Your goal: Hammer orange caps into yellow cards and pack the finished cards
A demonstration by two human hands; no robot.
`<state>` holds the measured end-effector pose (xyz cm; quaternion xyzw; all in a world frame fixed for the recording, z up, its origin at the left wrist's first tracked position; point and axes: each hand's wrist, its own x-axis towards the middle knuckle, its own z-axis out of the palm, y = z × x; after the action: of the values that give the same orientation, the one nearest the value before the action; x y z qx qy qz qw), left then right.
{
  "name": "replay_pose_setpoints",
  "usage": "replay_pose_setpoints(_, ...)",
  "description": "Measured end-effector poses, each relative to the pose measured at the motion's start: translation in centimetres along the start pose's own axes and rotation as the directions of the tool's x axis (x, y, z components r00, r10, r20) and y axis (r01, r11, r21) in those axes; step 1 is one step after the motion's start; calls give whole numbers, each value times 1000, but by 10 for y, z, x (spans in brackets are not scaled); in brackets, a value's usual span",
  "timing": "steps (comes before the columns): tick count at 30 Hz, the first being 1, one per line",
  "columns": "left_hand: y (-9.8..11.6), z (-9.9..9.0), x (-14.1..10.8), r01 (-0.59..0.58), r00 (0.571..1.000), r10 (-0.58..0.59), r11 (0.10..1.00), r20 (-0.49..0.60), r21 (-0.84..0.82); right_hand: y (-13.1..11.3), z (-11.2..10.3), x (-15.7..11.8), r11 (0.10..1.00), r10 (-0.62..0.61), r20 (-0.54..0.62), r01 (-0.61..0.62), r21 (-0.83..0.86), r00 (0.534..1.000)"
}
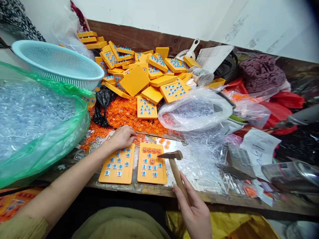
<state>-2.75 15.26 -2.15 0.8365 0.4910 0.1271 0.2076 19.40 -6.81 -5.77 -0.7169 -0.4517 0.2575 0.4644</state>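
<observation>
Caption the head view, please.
Right hand grips a hammer near a yellow panel; left hand is near loose orange pieces.

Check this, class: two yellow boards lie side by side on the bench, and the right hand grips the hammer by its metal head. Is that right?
Not quite: the head camera's view shows the right hand gripping the hammer by its wooden handle, not its metal head. The two yellow boards do lie side by side on the bench.
</observation>
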Motion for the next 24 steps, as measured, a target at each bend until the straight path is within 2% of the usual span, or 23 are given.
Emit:
replay_pose_setpoints(6,-1,5,-2,107,994,-108,992,-14,-62,1,-4,-2,1000,-5,0,5,-15,1000)
replay_pose_setpoints(10,-7,8,1,119,992,-120,993,-50,-15,-4,1,-3,1000,21,-47,-21,-4,999)
replay_pose_setpoints(13,-2,4,-7,108,992,-109,994,-60,-6,-8,3,-5,1000,7,-65,-8,-16,998)
replay_pose_setpoints(16,17,3,-31,41,989,-59,991,-139,-124,-9,3,-10,994,-91,-47,89,-58,995)
replay_pose_setpoints(18,35,9,-52,-76,983,31,965,-180,-250,-10,4,-14,987,-155,-67,151,-56,986)
replay_pose_setpoints(20,49,21,-71,-152,977,103,950,-184,-273,-13,5,-15,977,-212,-48,210,-49,976)
replay_pose_setpoints(22,58,33,-83,-161,973,113,956,-199,-246,-18,4,-14,955,-289,18,290,-61,957)
replay_pose_setpoints(24,60,42,-89,-128,974,77,963,-213,-237,-23,1,-11,907,-404,93,412,-84,910)
